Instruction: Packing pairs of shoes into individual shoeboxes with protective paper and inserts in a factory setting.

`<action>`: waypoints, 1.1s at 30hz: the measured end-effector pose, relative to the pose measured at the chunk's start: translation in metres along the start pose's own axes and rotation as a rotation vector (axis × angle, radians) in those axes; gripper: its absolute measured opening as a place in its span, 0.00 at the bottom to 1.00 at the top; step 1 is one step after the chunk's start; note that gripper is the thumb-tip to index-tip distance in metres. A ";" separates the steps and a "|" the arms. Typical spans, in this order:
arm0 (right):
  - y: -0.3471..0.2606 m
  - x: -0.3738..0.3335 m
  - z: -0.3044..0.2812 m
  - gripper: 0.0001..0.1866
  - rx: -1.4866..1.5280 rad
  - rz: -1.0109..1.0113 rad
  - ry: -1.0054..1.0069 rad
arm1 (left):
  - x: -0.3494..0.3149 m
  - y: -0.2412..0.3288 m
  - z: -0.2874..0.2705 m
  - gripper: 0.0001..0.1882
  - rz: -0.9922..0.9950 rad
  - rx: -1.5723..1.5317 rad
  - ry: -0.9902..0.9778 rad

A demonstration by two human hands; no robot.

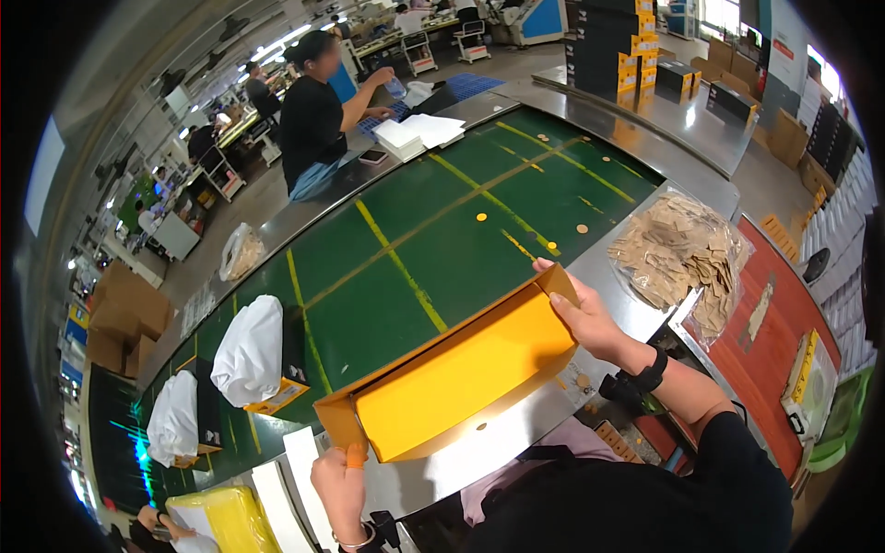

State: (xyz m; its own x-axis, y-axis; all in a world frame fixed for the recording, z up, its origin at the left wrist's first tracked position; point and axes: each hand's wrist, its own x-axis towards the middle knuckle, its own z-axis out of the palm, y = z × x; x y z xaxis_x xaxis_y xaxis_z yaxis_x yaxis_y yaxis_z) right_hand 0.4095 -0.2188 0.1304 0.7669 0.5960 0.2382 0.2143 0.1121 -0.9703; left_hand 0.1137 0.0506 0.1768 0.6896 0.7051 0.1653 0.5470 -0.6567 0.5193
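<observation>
A long cardboard box (pixel 466 382), bright yellow on its wide panel with brown end walls, is tilted toward me at the near edge of the belt. My right hand (pixel 590 323) is closed on its right end, thumb on the end wall and fingers at the far corner. At the lower left corner, my left hand (pixel 341 484) grips the other end, its fingers curled; an orange band shows on one finger. The box's far outer side is hidden. Beyond it runs a green conveyor belt (pixel 415 249) with yellow lines and several small round stickers.
White-wrapped bundles (pixel 249 350) sit in dark boxes on the belt's left. A bag of brown cardboard pieces (pixel 682 253) lies at right beside a red-brown board (pixel 770 341). Across the belt, a person (pixel 313 120) works near white paper stacks (pixel 415 134). Box stacks (pixel 608 46) stand far right.
</observation>
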 end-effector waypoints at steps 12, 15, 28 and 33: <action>0.000 0.000 0.004 0.27 0.071 0.041 0.043 | -0.001 0.009 -0.005 0.17 0.038 -0.103 0.012; 0.006 0.002 0.002 0.27 0.050 0.006 0.036 | 0.002 0.014 -0.002 0.17 0.059 -0.082 0.015; -0.001 -0.001 0.009 0.26 0.124 0.009 0.063 | -0.001 -0.002 -0.005 0.15 -0.009 -0.409 0.011; -0.002 -0.002 0.010 0.26 0.101 -0.009 0.069 | -0.007 0.008 -0.002 0.15 0.044 -0.222 0.034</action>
State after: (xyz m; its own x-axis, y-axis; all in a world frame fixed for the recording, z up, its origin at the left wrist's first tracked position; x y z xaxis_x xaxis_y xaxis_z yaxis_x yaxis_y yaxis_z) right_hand 0.4018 -0.2125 0.1318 0.8059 0.5384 0.2462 0.1625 0.1988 -0.9665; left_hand 0.1121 0.0410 0.1811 0.6919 0.6883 0.2183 0.3964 -0.6147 0.6819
